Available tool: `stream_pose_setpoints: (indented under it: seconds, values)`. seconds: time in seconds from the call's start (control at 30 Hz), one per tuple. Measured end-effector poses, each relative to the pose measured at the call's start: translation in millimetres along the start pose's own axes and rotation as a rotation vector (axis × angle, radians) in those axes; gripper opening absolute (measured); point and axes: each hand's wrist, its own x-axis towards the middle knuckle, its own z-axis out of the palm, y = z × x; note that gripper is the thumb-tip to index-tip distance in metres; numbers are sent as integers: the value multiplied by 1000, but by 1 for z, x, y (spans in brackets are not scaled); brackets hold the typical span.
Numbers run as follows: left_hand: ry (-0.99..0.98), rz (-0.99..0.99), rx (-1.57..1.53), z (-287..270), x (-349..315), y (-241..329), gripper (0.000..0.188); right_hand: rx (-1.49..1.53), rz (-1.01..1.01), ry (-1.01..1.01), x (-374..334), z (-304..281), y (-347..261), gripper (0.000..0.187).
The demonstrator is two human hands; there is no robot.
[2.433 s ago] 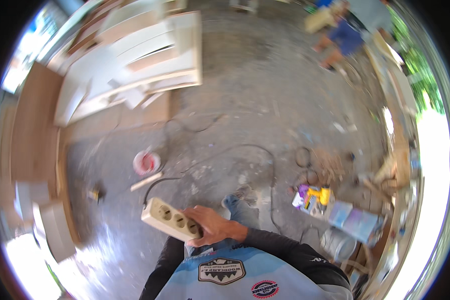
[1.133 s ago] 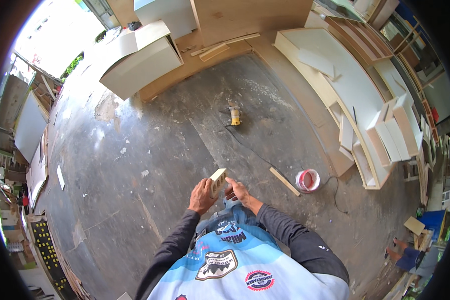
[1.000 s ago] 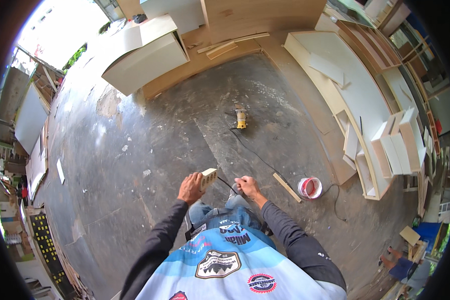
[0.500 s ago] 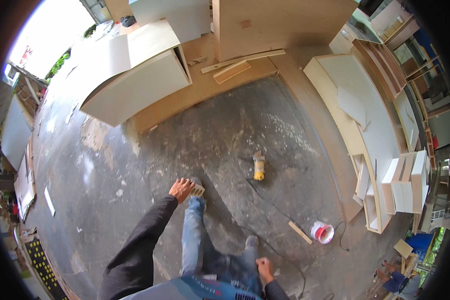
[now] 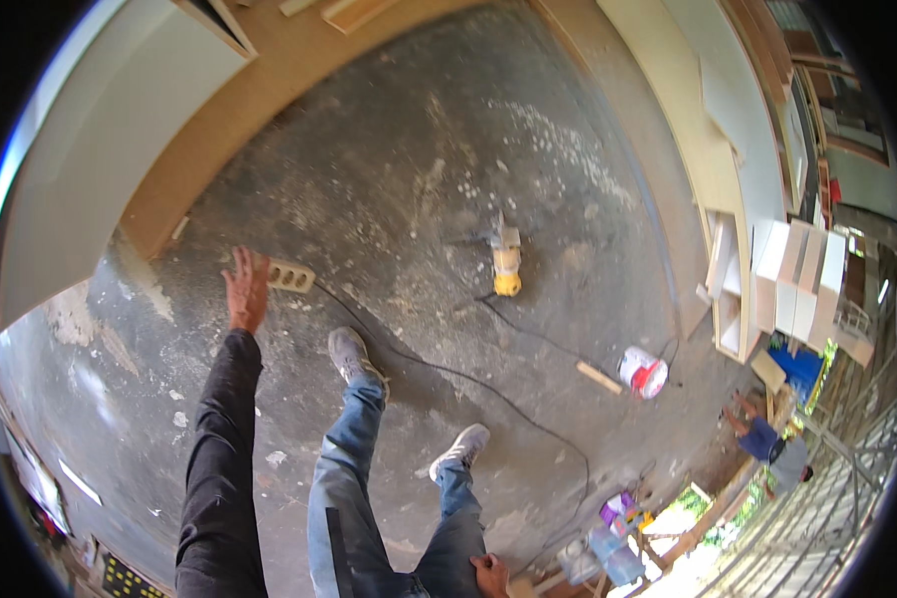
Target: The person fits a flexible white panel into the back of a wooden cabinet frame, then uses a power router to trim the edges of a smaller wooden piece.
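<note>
My left hand [image 5: 247, 291] is stretched far out to the left and has its fingers over the near end of a cream power strip [image 5: 293, 277] with a row of round sockets. From the strip's other end a dark cord [image 5: 439, 367] runs past my shoes along the floor. By my right thigh, low in the view, my right hand [image 5: 489, 575] has its fingers curled in; whether anything is inside them is hidden. A yellow-and-grey corded power tool [image 5: 506, 264] lies on the floor ahead of me.
A white-and-red bucket [image 5: 643, 372] and a wood strip [image 5: 599, 378] lie to the right. Pale cabinet panels [image 5: 120, 130] stand at the far left, and a long cabinet [image 5: 683, 140] lines the right. Another person [image 5: 772, 444] is at the lower right.
My left hand has moved left and outward with the power strip, away from my foot. My view has tilted down, and my legs have shifted. My right hand stays low by my thigh.
</note>
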Motion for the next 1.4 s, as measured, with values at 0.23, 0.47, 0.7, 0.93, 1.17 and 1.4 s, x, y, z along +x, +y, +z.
stream_pose_setpoints:
  seconds: [0.23, 0.47, 0.7, 0.93, 1.17, 1.4]
  values:
    - [-147, 1, -71, -2, -39, 44, 63, 76, 166, 2, -41, 19, -46, 38]
    - [-247, 398, -645, -53, -198, 157, 60, 229, 131, 61, -17, 20, -9, 41]
    - [-410, 479, -924, -187, -268, 220, 33, 504, 3, 165, 34, 4, 80, 34]
    - [-377, 135, -886, -201, -336, 253, 30, 797, -89, 306, 90, -1, 237, 28]
    - [-525, 414, -669, -239, -472, 340, 28, 822, 11, 301, 153, -52, 350, 30]
    - [-531, 539, -413, -196, -451, 419, 24, 806, -90, 457, 222, -178, 356, 26]
